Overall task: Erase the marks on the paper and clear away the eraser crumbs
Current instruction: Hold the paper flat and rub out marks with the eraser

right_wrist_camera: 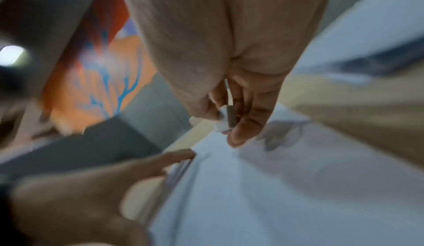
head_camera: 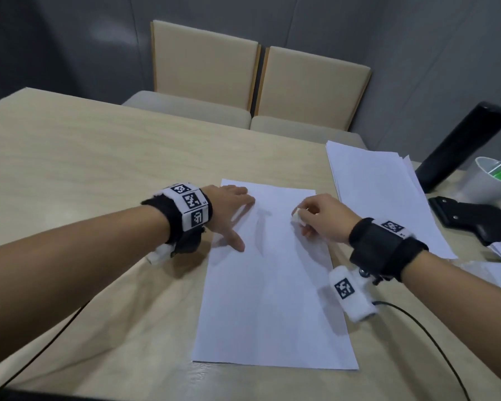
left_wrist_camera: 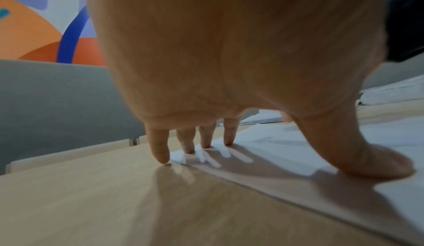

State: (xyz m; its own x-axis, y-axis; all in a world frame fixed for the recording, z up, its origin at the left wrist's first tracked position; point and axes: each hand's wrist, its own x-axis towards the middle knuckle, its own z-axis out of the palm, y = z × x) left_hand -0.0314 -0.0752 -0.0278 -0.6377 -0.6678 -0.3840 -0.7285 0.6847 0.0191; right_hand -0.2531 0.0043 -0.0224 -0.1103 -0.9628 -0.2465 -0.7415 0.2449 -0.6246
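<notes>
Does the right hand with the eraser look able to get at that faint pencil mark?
Probably yes: the right hand pinches the eraser just beside the mark, bare paper between; the left hand presses the far side.

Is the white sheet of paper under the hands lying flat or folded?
Flat and unfolded: the white sheet of paper lies spread on the wooden table, the left hand pressing its edge.

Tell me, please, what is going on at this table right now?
A person is erasing marks from a sheet of paper. The left hand presses flat on the sheet's upper left corner to steady it. The right hand pinches a small white eraser beside a faint grey mark that remains on the sheet.
</notes>
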